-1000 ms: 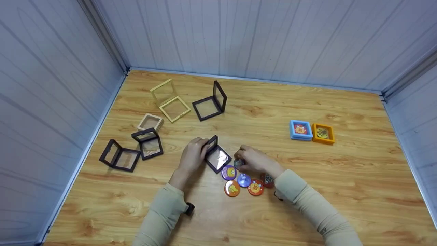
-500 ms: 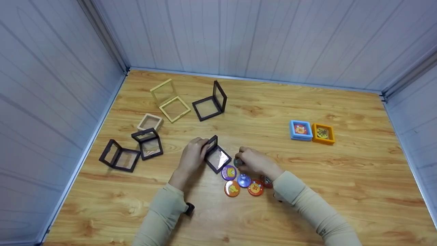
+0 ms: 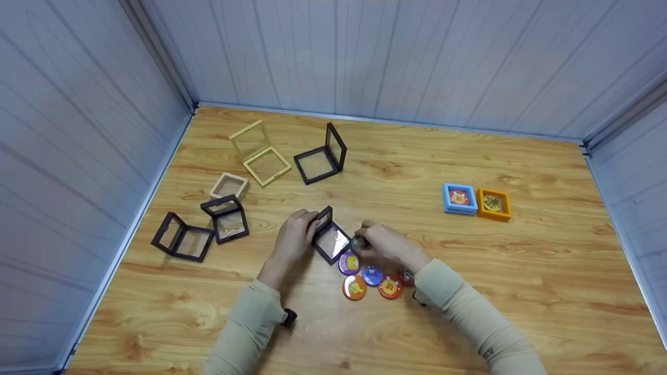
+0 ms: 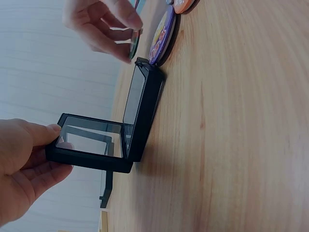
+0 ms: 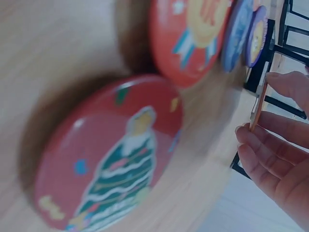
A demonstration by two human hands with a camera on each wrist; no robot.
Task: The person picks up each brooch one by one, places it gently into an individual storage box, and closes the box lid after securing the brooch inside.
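Observation:
My left hand (image 3: 293,237) grips the raised lid of a small black display frame (image 3: 332,242), its thumb and fingers on the lid's edge in the left wrist view. The frame's base, with a clear film window, rests on the table. Just right of it, my right hand (image 3: 386,242) pinches a round pin badge (image 4: 135,44) between thumb and fingers, tilted on edge and above the table. The badge's face is mostly hidden. Near the frame's corner lies a purple badge (image 3: 349,263). A red badge with a Christmas tree (image 5: 116,159) fills much of the right wrist view.
An orange badge (image 3: 354,287), a blue badge (image 3: 372,275) and a red badge (image 3: 390,286) lie nearby. Several opened frames stand left and behind, including a yellow one (image 3: 267,166). Blue (image 3: 459,209) and orange (image 3: 494,213) framed badges sit right. Panel walls (image 3: 385,57) bound the table.
My right hand has shifted slightly left with the badge, closer to the black display frame. My left hand and the frame have stayed in place.

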